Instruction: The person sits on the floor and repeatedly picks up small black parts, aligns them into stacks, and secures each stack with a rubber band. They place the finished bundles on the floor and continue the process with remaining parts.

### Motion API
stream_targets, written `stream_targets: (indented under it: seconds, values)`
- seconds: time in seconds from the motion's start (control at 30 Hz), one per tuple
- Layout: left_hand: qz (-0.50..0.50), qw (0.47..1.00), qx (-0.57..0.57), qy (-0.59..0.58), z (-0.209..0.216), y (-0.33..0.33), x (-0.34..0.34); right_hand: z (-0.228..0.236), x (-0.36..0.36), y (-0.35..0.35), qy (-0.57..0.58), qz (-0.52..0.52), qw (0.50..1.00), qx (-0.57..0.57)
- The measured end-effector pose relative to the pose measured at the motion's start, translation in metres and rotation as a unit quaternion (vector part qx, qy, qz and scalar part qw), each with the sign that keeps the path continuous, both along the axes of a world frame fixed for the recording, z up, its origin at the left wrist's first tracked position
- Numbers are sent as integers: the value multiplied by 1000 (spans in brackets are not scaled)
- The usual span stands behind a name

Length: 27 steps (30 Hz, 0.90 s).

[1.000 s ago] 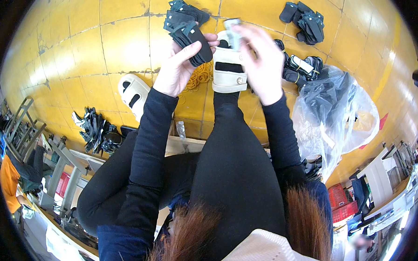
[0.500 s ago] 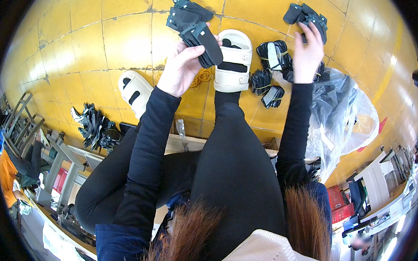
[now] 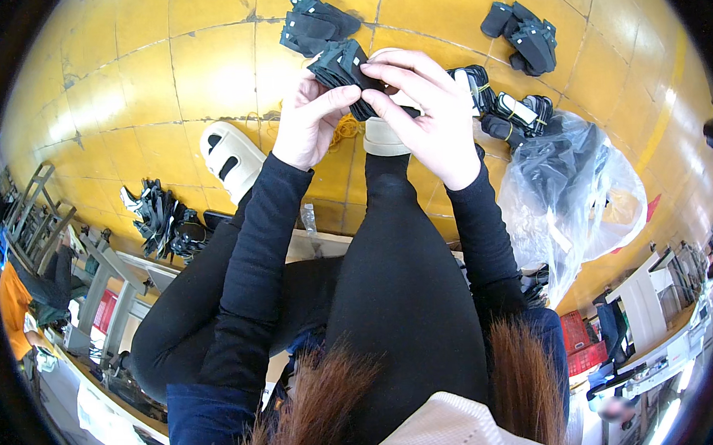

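A stack of black rounded fabric pieces, some with small white tags, rests in my left hand. The left thumb presses on the top of it while the fingers wrap behind. My right hand reaches in from the right, its thumb and fingertips pinching the stack's right edge. Whether it grips one piece or several I cannot tell. Just beyond the stack lies a loose pile of similar black pieces on the floor. Another such pile lies at the far right. Banded black bundles sit partly behind my right hand.
A clear plastic bag with dark contents spreads on the yellow tiled floor at right. Yellow rubber bands lie below my hands. My beige sandals are on the floor. Black straps are heaped at left; red crates stand lower right.
My right hand has come from the far-right pile, leftward to the stack in my left hand, and now pinches its edge. The left hand stays almost in place.
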<state>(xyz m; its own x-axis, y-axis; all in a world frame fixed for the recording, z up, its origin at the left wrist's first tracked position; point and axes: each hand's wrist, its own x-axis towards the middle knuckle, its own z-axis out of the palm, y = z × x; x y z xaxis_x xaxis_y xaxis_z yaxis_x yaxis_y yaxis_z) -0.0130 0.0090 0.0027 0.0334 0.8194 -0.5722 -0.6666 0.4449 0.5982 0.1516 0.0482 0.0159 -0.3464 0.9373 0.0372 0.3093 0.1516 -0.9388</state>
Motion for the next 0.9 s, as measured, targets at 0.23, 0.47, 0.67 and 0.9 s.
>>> stream_targets:
  seconds: [0.23, 0.47, 0.67, 0.9]
  values:
    - [-22, 999, -11, 45, -8, -4, -5, -12, -4, -11, -5, -31, 999, 39]
    - [-28, 999, -18, 40, -7, -5, -9, -1, -11, -16, -16, -157, 985, -64]
    - [-9, 1000, -2, 13, 3, 1, 5, 10, -1, -9, 12, -149, 988, -30]
    - [-26, 1000, 0, -1, 3, 1, 2, 21, 5, -5, -64, -45, 996, 34]
